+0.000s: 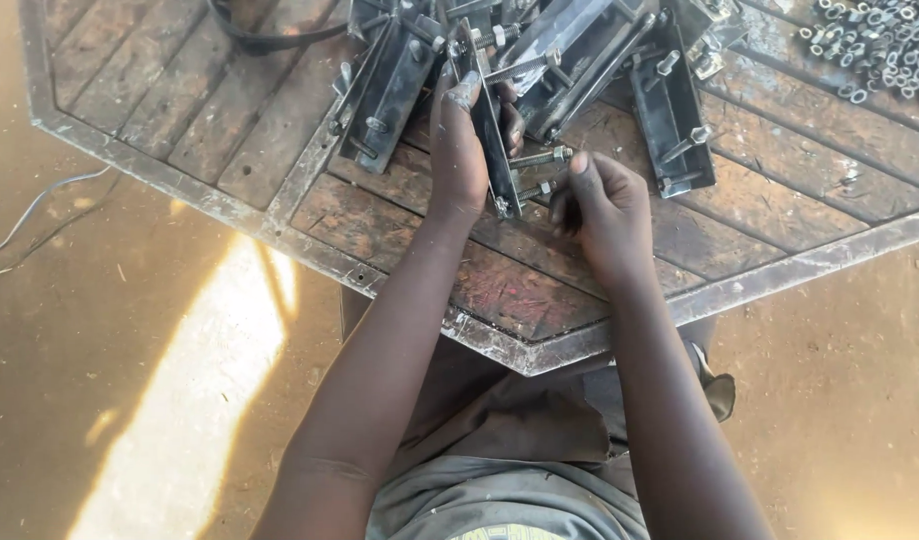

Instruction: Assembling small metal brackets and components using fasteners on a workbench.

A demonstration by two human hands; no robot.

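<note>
My left hand (459, 150) grips a dark flat metal plate (495, 140) standing on edge over the rusty metal table (219, 150). Two bolts stick out of the plate to the right: an upper bolt (541, 157) and a lower bolt (539, 188). My right hand (601, 205) is curled at the end of the lower bolt, thumb and fingers pinched on it. Whether a nut sits between the fingers is hidden.
Several similar black metal brackets with bolts (669, 110) lie piled at the table's far side. A heap of loose nuts (874, 45) is at the far right corner. A black cable (269, 40) curls at the back left. Sandy floor with a white wire (29, 215) is to the left.
</note>
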